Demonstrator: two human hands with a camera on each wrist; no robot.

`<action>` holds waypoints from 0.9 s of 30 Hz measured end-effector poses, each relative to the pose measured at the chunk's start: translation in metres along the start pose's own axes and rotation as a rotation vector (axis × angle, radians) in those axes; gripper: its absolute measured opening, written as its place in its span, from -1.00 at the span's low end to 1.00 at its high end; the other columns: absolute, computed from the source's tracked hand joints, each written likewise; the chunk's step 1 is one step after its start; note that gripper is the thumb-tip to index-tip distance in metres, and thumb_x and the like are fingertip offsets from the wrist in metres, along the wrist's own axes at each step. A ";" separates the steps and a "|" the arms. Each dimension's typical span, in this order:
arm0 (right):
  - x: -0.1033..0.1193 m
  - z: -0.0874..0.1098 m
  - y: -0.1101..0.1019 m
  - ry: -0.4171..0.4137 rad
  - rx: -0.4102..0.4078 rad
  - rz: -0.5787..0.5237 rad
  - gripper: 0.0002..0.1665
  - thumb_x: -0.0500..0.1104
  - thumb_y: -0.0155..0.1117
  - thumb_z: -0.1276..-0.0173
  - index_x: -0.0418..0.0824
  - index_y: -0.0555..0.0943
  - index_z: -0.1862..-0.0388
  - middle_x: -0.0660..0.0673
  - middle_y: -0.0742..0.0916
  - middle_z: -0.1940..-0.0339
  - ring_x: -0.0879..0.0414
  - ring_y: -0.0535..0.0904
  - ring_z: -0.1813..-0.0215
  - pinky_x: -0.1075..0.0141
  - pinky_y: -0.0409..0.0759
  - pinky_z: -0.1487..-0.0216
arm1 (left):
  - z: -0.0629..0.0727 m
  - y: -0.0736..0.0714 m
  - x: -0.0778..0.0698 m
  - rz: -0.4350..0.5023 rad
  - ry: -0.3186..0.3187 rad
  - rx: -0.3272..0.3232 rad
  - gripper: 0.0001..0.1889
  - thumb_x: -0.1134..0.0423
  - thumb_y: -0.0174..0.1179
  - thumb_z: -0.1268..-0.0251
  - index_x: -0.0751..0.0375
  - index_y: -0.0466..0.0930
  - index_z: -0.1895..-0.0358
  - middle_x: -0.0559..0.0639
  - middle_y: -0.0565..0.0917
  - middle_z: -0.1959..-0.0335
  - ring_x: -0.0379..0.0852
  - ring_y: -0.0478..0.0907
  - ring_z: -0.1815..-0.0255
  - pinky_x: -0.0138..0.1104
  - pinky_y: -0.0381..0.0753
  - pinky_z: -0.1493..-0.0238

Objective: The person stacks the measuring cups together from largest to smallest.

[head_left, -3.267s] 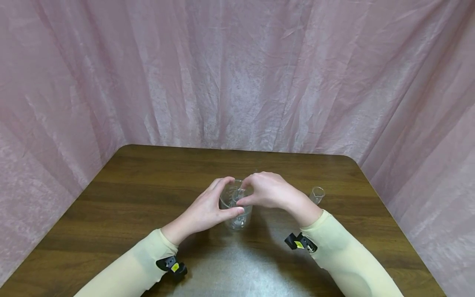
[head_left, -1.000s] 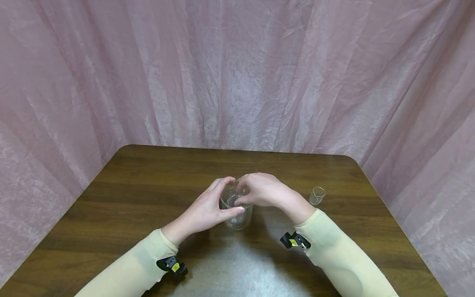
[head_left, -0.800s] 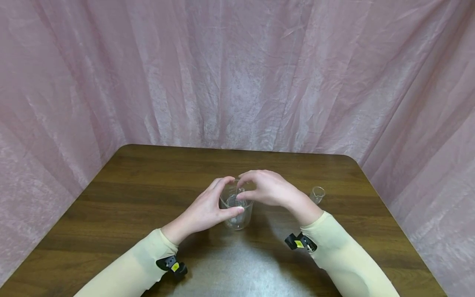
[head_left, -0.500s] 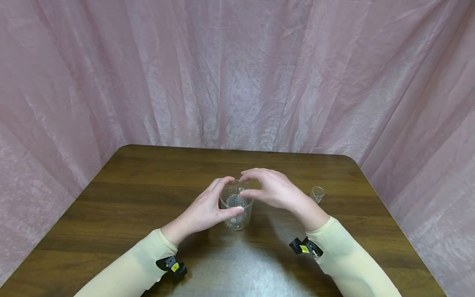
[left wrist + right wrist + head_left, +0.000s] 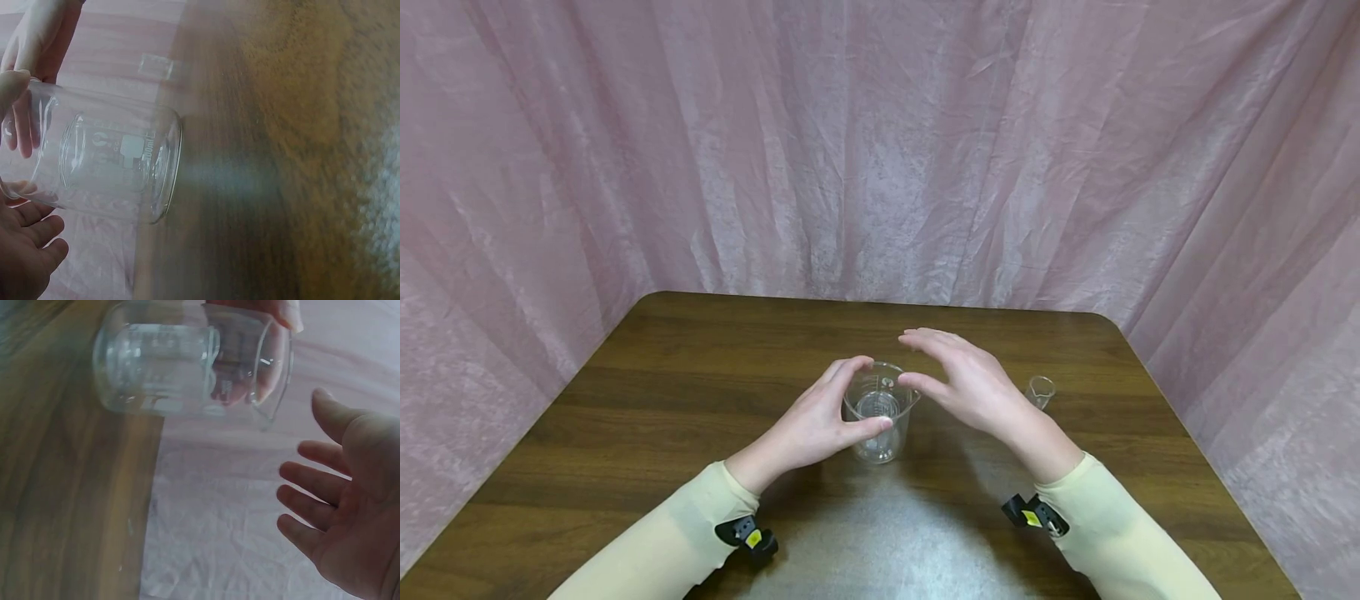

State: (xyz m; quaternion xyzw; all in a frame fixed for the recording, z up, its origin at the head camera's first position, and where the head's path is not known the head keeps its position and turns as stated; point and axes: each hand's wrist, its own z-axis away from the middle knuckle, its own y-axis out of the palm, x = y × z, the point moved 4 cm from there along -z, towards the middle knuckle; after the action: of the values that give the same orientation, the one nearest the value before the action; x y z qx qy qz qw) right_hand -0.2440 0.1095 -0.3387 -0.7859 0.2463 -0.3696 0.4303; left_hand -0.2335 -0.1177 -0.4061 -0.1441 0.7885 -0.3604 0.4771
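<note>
A clear glass beaker (image 5: pixel 891 433) stands upright mid-table, its spout toward the right. Inside it sits a smaller glass beaker (image 5: pixel 877 406), whose rim lies well below the outer one. My left hand (image 5: pixel 820 417) grips the large beaker near its rim, thumb on the near side and fingers on the far side. To the right of the spout, my right hand (image 5: pixel 973 383) is held apart from the glass. Its fingers are extended and hold nothing, as the right wrist view shows with the palm (image 5: pixel 356 487) visible.
Another small beaker (image 5: pixel 1041 390) stands on the wooden table (image 5: pixel 715 358) farther right, partly hidden behind my right forearm. Pink curtains (image 5: pixel 880 167) hang behind and on both sides of the table.
My right hand has released the smaller beaker inside the large one, risen out of the rim and drawn back to the right, fingers spreading. My left hand keeps its hold.
</note>
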 end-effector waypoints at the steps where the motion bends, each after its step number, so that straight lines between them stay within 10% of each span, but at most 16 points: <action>1: -0.002 0.002 0.000 -0.002 -0.008 0.006 -0.27 0.14 0.50 -0.55 -0.09 0.60 -0.58 -0.09 0.62 -0.58 -0.07 0.46 -0.63 -0.13 0.43 -0.57 | 0.000 0.000 0.000 0.000 0.000 -0.002 -0.07 -0.25 0.53 -0.35 0.10 0.34 -0.62 0.04 0.52 -0.49 0.19 0.57 -0.44 0.16 0.56 -0.38; 27: -0.033 0.031 -0.004 0.040 -0.060 0.141 -0.10 0.17 0.42 -0.61 -0.27 0.40 -0.70 -0.26 0.48 -0.69 -0.20 0.26 -0.75 -0.07 0.11 -0.73 | 0.000 -0.001 -0.002 -0.004 -0.005 -0.008 -0.08 -0.24 0.53 -0.35 0.05 0.34 -0.63 0.04 0.52 -0.50 0.18 0.56 -0.44 0.16 0.56 -0.38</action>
State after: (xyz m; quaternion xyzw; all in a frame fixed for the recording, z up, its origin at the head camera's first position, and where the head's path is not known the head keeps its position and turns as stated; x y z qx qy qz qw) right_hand -0.2390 0.1504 -0.3590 -0.7717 0.3207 -0.3462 0.4264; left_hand -0.2319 -0.1169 -0.4043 -0.1485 0.7885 -0.3577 0.4778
